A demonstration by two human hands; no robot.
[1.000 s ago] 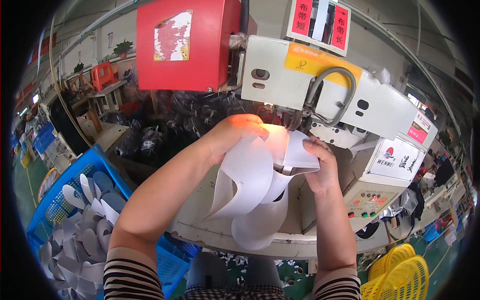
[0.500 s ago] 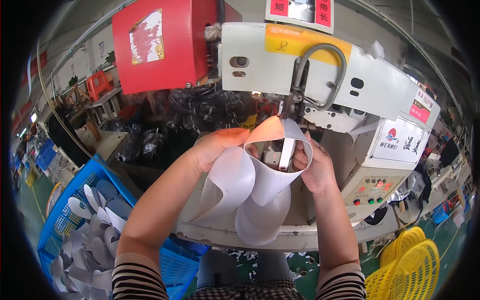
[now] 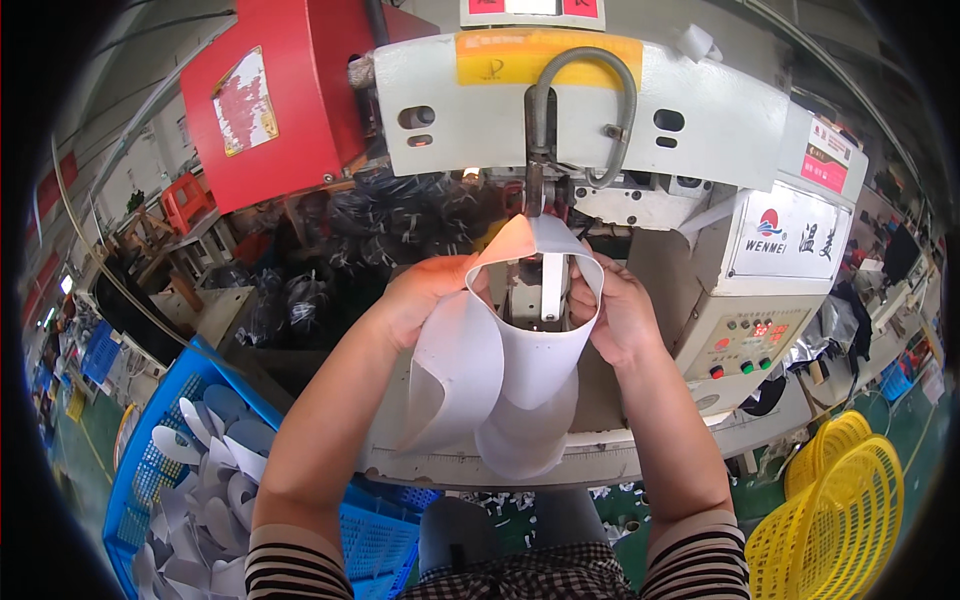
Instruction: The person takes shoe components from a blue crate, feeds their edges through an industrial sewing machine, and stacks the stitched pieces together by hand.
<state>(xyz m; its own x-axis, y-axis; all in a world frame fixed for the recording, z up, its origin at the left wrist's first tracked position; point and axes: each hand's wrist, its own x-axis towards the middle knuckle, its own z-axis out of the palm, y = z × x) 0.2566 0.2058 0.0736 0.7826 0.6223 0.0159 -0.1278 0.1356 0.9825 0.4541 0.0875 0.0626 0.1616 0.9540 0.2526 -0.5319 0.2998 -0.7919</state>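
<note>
A white, flexible sheet piece (image 3: pixel 545 362) is curved into a loop, its top edge right beneath the sewing-type machine's narrow head (image 3: pixel 534 190). A slim white machine post (image 3: pixel 552 285) shows inside the loop. My left hand (image 3: pixel 425 297) pinches the loop's left side, fingertips partly hidden behind the sheet. On the right side, my right hand (image 3: pixel 622 318) grips the rim, with some fingers inside. Further white curved flaps (image 3: pixel 455 365) hang below my left hand and under the loop; whether they are joined to it I cannot tell. An orange glow lights the upper left of the loop.
To the lower left, a blue basket (image 3: pixel 135 500) holds many white cut pieces (image 3: pixel 205 500). Yellow baskets (image 3: pixel 850 500) stand lower right. A control box (image 3: pixel 745 345) is right of my hand, a red housing (image 3: pixel 270 100) upper left. Black plastic bags (image 3: pixel 390 215) lie behind.
The view has shifted, so the machine appears further left and slightly higher. Both hands keep their hold on the white sheet, and its top edge stays beneath the machine head.
</note>
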